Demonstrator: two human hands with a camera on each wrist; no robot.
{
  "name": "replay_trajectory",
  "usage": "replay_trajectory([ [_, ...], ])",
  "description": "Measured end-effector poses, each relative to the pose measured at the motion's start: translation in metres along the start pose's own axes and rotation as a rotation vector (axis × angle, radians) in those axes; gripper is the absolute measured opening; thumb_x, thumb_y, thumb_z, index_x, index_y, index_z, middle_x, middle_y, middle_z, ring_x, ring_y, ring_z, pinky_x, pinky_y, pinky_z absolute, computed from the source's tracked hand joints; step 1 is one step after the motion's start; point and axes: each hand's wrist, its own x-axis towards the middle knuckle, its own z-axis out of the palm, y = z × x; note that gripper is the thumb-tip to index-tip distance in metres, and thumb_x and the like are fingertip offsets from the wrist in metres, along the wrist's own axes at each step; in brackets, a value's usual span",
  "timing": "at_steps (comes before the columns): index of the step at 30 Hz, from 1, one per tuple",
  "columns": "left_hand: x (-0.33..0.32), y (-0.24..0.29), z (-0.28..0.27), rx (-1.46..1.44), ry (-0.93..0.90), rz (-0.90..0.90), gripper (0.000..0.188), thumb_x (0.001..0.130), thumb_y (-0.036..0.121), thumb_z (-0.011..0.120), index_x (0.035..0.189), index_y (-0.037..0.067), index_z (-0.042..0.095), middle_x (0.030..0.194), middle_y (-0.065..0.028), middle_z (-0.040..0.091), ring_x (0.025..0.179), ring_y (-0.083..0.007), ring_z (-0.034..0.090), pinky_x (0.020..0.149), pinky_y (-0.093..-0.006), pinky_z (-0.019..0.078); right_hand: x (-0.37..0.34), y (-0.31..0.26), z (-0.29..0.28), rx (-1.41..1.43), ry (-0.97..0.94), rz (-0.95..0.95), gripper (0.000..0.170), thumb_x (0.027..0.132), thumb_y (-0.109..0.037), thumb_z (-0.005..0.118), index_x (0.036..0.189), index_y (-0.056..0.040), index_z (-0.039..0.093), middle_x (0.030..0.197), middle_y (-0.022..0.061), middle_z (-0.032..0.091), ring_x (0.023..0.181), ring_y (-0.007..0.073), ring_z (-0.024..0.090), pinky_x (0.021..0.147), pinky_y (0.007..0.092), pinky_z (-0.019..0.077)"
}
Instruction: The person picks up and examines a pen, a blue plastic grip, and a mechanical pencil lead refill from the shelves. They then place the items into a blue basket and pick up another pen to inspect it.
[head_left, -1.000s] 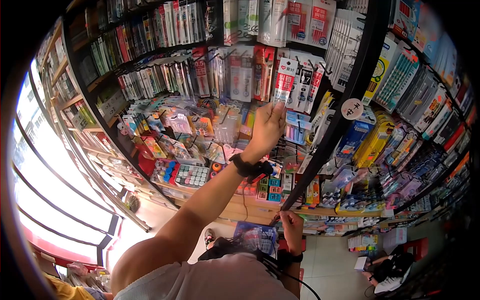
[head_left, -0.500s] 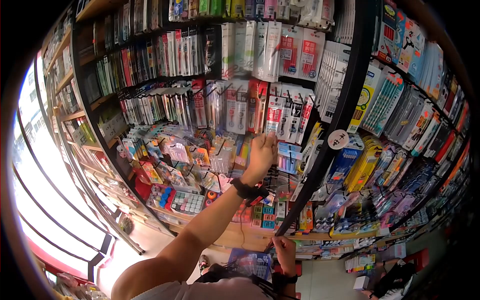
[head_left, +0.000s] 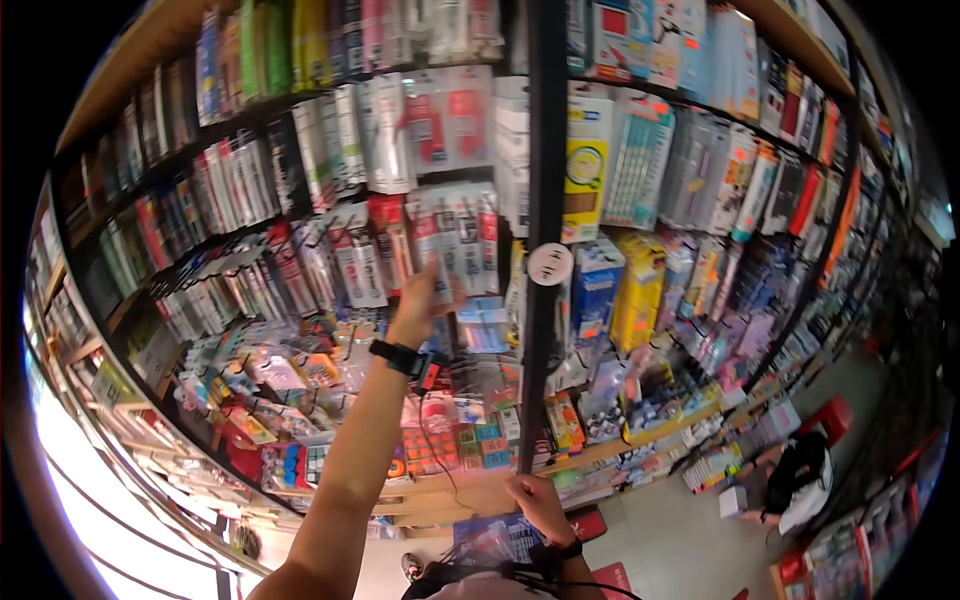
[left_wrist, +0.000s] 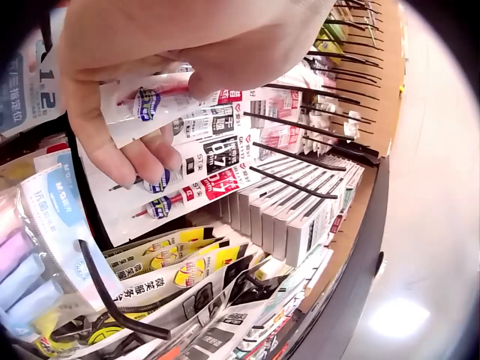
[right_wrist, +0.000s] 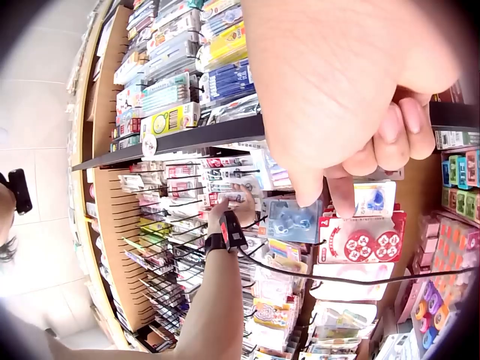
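Observation:
The left hand (head_left: 422,305) is raised at a row of hanging clear pen packs (head_left: 468,235) with red and black labels. In the left wrist view, the thumb and fingers of this hand (left_wrist: 180,45) pinch a slim clear pack (left_wrist: 139,101); fingertips show below it, over neighbouring packs (left_wrist: 217,154). The right hand (head_left: 543,508) is low at the foot of a black post (head_left: 547,200). Its fingers are bent in the right wrist view, where the hand (right_wrist: 337,90) covers part of the post (right_wrist: 214,135); whether it grips the post is hidden.
Packaged stationery hangs on hooks on both sides of the post. Small boxes (head_left: 483,445) line the low wooden ledge (head_left: 455,497). At the right, a person (head_left: 800,480) is low near the floor. A cable (right_wrist: 360,279) crosses the right wrist view.
The head view has swung to the right, so the shelves and both hands appear further left. The left hand still pinches its pack, now lower against the hanging row. The right hand remains beside the post.

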Motion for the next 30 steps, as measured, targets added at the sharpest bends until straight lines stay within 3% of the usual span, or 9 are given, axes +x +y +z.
replay_trajectory([
  [6,0.009,-0.015,-0.011,-0.083,-0.015,0.048,0.047,0.103,0.043,0.049,0.109,-0.002,0.061,0.097,-0.0136,0.068,0.087,-0.025,0.067,0.08,-0.0438,0.0579,-0.001,0.002,0.0,-0.036,0.036,-0.007,0.021,0.097,-0.019,0.064,0.09,0.0006,0.069,0.062,-0.0067,0.047,0.057,0.0016,0.038,0.048,0.0231,0.0267],
  [10,0.003,-0.009,-0.007,-0.092,-0.01,0.019,0.043,0.105,0.039,0.045,0.111,-0.001,0.056,0.103,-0.0131,0.065,0.089,-0.026,0.066,0.09,-0.0457,0.0552,-0.002,-0.004,0.0,0.03,0.017,0.078,0.02,0.097,-0.017,0.063,0.088,0.0001,0.068,0.061,-0.0073,0.045,0.054,0.0008,0.035,0.048,0.0221,0.0245],
  [12,0.0,-0.009,-0.009,-0.138,-0.015,0.033,0.043,0.103,0.037,0.051,0.118,-0.002,0.057,0.106,-0.0163,0.064,0.094,-0.0269,0.066,0.085,-0.0461,0.0577,-0.001,0.0,0.002,0.039,0.025,0.033,0.02,0.097,-0.016,0.063,0.086,0.0001,0.066,0.061,-0.0074,0.043,0.054,0.0009,0.035,0.048,0.0221,0.0239],
  [15,-0.011,-0.002,-0.009,-0.23,-0.038,-0.014,0.033,0.102,0.03,0.052,0.118,0.002,0.056,0.104,-0.0113,0.062,0.096,-0.0255,0.063,0.092,-0.0499,0.054,-0.001,0.003,0.002,0.016,0.014,0.072,0.019,0.097,-0.015,0.063,0.086,0.0003,0.066,0.061,-0.0076,0.042,0.054,0.0008,0.034,0.048,0.0224,0.0235],
  [18,-0.033,0.014,-0.006,-0.304,-0.083,-0.032,0.026,0.101,0.024,0.053,0.118,0.004,0.055,0.108,-0.0118,0.059,0.103,-0.0266,0.06,0.095,-0.053,0.0537,-0.002,0.0,0.003,-0.001,0.006,0.116,0.019,0.097,-0.015,0.063,0.087,0.0003,0.066,0.061,-0.0081,0.042,0.054,0.0004,0.034,0.048,0.0223,0.0232],
  [22,-0.049,0.018,-0.011,-0.358,-0.15,-0.013,0.031,0.099,0.023,0.055,0.122,0.003,0.053,0.109,-0.0086,0.057,0.1,-0.0253,0.058,0.1,-0.059,0.0477,-0.002,-0.005,0.005,0.043,0.009,0.148,0.019,0.097,-0.016,0.063,0.087,0.0003,0.066,0.063,-0.0089,0.043,0.056,0.0001,0.034,0.049,0.0221,0.0236],
  [26,-0.058,0.014,-0.022,-0.329,-0.102,0.073,0.025,0.096,0.025,0.058,0.107,0.002,0.06,0.107,-0.0082,0.059,0.1,-0.0258,0.055,0.097,-0.0619,0.0469,-0.004,0.004,0.004,-0.03,-0.008,0.085,0.02,0.097,-0.015,0.064,0.085,0.0008,0.063,0.067,-0.0081,0.046,0.062,0.0004,0.036,0.052,0.022,0.0279],
  [29,-0.063,0.018,-0.037,-0.416,-0.219,0.067,0.025,0.096,0.026,0.058,0.105,0.002,0.059,0.107,-0.0132,0.057,0.108,-0.0292,0.052,0.099,-0.0641,0.0454,-0.003,0.001,0.006,-0.035,0.005,0.069,0.022,0.095,-0.017,0.066,0.084,0.0017,0.064,0.063,-0.0049,0.045,0.059,0.0024,0.036,0.05,0.0252,0.0276],
  [30,-0.068,0.023,-0.037,-0.402,-0.227,0.059,0.035,0.097,0.028,0.057,0.114,-0.002,0.054,0.118,-0.019,0.052,0.12,-0.033,0.047,0.104,-0.0669,0.0421,-0.002,-0.001,0.008,-0.021,0.026,0.025,0.024,0.094,-0.019,0.067,0.083,0.0025,0.065,0.057,-0.003,0.041,0.056,0.0041,0.034,0.048,0.0283,0.0258],
])
